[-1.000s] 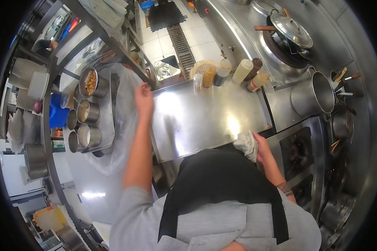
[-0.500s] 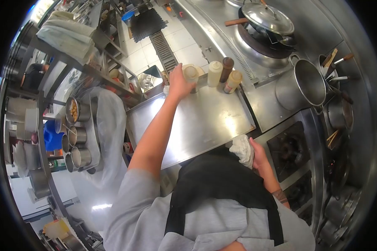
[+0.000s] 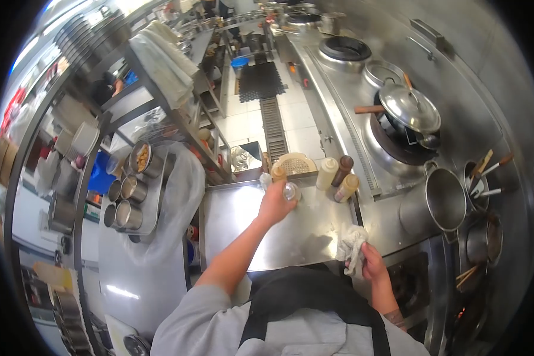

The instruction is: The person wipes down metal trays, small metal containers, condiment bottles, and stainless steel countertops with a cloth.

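Note:
My left hand (image 3: pixel 275 204) is closed around a squeeze bottle (image 3: pixel 291 191) over the far part of the steel tray (image 3: pixel 237 240). Just beyond it stand an orange-brown bottle (image 3: pixel 279 172) and a small clear one (image 3: pixel 266 180). To the right, near the tray's back edge, are a cream bottle (image 3: pixel 326 173), a dark brown bottle (image 3: pixel 343 171) and a yellowish bottle (image 3: pixel 347 187). In my right hand (image 3: pixel 372 261), a crumpled white cloth (image 3: pixel 353 246) is gripped by the tray's near right corner.
A large pot (image 3: pixel 436 202) and a lidded wok (image 3: pixel 409 110) stand on the right. At left, small metal pots (image 3: pixel 129 215) sit on a tray beside clear plastic sheeting (image 3: pixel 181 190). A perforated basket (image 3: pixel 293 164) is behind the bottles. Part of a person (image 3: pixel 104 89) shows beyond the shelf.
My left hand has reached over to the bottles, closed on one and drawn it nearer over the tray. My right hand still has the cloth. The view has tilted up toward the aisle.

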Action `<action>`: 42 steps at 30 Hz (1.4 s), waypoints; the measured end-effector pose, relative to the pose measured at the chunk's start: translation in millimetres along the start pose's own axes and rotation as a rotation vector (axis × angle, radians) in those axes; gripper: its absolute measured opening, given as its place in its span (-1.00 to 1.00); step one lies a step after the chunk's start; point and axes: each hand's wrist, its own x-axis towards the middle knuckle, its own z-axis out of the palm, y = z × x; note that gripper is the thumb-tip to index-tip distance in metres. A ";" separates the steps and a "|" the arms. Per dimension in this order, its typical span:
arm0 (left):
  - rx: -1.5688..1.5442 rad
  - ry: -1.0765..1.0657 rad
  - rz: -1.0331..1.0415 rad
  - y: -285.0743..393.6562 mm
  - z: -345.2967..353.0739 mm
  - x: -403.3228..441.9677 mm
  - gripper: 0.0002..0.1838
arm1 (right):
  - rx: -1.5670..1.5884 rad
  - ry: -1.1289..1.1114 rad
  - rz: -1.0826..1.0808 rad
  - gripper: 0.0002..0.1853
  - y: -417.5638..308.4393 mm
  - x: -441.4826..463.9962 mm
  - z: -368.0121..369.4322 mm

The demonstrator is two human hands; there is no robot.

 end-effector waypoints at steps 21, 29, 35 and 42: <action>-0.284 -0.160 -0.186 -131.5 16.9 -177.0 -0.05 | -1.203 -0.605 -0.250 -0.57 119.9 193.4 163.1; -0.414 0.019 -0.287 -95.7 12.9 -159.5 -0.24 | -1.131 -0.045 -0.471 -0.63 173.9 171.2 121.6; -0.264 -0.211 -0.274 -100.1 -3.6 -151.2 -0.11 | -0.625 0.101 -0.018 -0.44 180.6 175.3 117.9; -0.305 -0.098 -0.329 -60.5 -34.2 -159.6 0.07 | -1.022 -0.060 0.170 -0.62 150.0 179.7 103.0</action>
